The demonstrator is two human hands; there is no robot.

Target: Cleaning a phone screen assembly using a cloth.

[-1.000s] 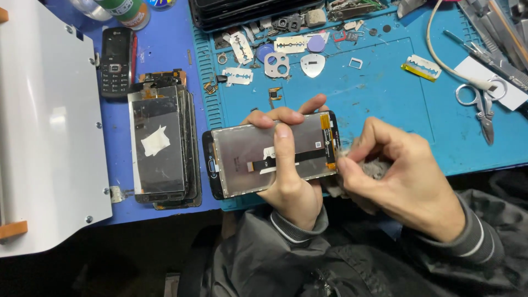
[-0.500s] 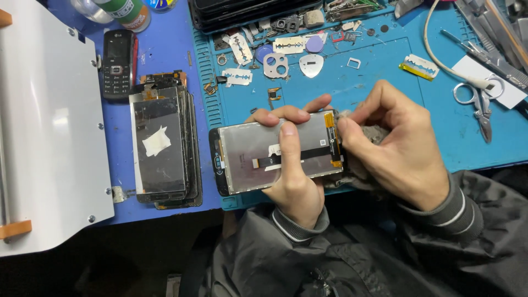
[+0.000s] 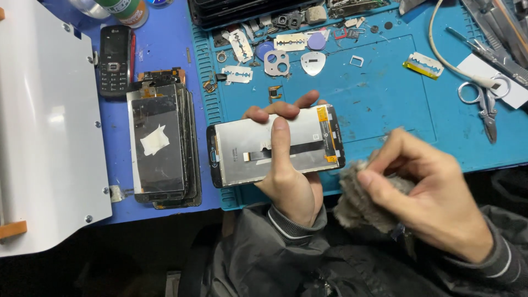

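The left hand is gripping a phone screen panel just above the near edge of the blue work mat, its metallic back facing up, the thumb pressing across the middle and the fingertips curling over the far edge. The right hand is hovering just beside the panel's right end, fingers pressed together and pinching a grey fuzzy cloth; the hand is blurred, so whether the cloth is touching the panel is hard to tell.

A black tray is sitting at the mat's far edge, though what is lying in it is too dark to make out. A green-labelled bottle is standing at the far left corner. A yellow rectangular label is showing on the panel's right end. A stack of screen panels is lying left of the mat, a torn white patch stuck on the top one, with a black keypad phone beyond it. Razor blades, one in a yellow wrapper, are lying scattered on the mat, with scissors resting to the right.
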